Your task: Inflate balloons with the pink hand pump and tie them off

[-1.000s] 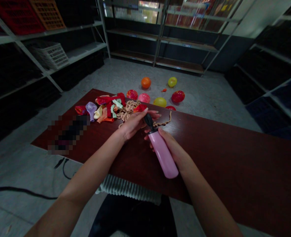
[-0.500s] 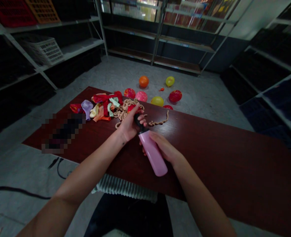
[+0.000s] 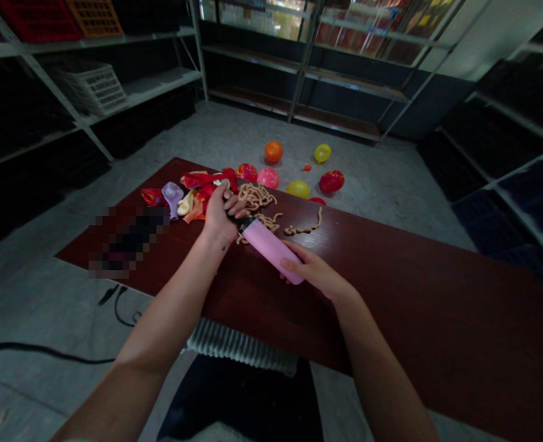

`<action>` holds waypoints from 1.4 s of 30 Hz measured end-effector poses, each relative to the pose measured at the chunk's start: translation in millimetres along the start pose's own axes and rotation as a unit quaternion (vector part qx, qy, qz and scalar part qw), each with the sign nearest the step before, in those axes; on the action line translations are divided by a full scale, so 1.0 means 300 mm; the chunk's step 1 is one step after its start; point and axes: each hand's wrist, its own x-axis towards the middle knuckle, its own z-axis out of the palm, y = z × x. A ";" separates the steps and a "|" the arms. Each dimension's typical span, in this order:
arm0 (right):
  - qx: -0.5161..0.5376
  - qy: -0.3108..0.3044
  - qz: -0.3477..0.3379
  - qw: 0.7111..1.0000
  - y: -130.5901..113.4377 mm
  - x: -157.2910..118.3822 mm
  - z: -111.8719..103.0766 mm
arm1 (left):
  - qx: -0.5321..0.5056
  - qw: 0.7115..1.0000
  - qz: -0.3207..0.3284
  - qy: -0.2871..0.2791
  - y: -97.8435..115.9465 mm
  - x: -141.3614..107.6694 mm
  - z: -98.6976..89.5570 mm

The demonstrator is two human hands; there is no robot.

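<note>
A pink balloon pump [image 3: 271,245] with a black end is held slantwise over the dark table by both hands. My left hand [image 3: 223,215] is closed round its black end, which the fingers partly hide. My right hand [image 3: 306,267] grips the pink body near its lower end. A red limp balloon [image 3: 207,193] shows right beside my left hand; whether it is joined to the pump I cannot tell. Tan knobbly cords [image 3: 255,196] lie behind the pump, and one separate tan cord [image 3: 303,229] rests to its right. A lilac limp balloon [image 3: 172,196] lies farther left among other limp balloons.
The brown table [image 3: 414,294] stretches to the right. Beyond it, several inflated balloons, one orange [image 3: 274,151], rest on the floor. A blurred-out dark object [image 3: 133,239] lies at the table's left. Metal shelves [image 3: 294,92] stand around, one with a white basket [image 3: 96,89].
My left hand has moved left with the pump's black end, and the pump now lies more level. My right hand has shifted toward its lower end. The view has turned slightly.
</note>
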 end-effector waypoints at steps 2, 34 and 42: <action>-0.023 0.004 -0.001 1.000 0.003 0.000 -0.017 | -0.015 1.000 0.011 0.006 0.015 0.003 0.000; -0.187 0.121 -0.110 0.969 0.010 -0.001 -0.128 | -0.007 0.995 0.092 -0.025 -0.062 0.040 -0.020; -0.221 0.177 -0.159 0.946 0.021 0.027 -0.111 | 0.056 0.993 0.090 -0.044 -0.165 0.031 0.029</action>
